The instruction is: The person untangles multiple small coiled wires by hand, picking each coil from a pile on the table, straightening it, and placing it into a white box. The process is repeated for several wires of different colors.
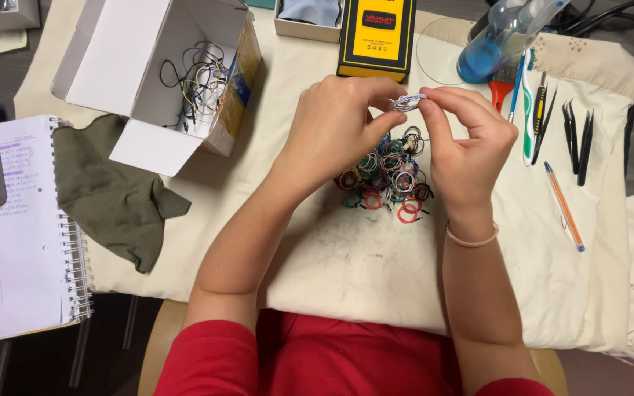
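Small pale coiled wire ring [406, 102]: pinched between left hand [335, 128] and right hand [467, 150], fingertips together. Directly below: heap of coloured wire rings [387, 176] on cream cloth [346, 257].

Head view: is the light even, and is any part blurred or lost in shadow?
Head view: soft, even light on the cream cloth; both hands and the wire coil look sharp; only faint shadows beside the white box; the lower left corner is dark.
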